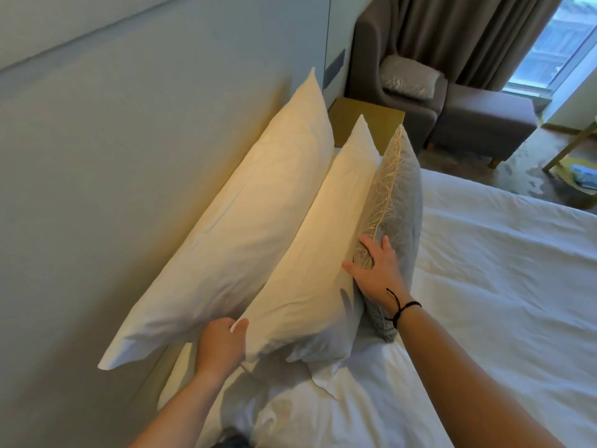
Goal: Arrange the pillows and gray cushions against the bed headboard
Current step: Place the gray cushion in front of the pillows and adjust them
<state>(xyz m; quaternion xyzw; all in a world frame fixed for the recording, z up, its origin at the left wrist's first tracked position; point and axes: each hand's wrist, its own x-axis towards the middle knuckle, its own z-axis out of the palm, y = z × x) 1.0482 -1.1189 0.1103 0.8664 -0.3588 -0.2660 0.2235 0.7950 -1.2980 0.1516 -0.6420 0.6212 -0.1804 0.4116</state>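
Head view: left hand fingers clamp the front pillow corner, right hand fingers spread flat on the gray cushion, likely steadying the upright row against the headboard.

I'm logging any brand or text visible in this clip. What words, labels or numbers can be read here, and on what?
None: no readable text shows anywhere.
The white pillows, the gray cushion under the right hand and the bed sheet bear no label or print.
The small blue item on the floor is too blurred to read.
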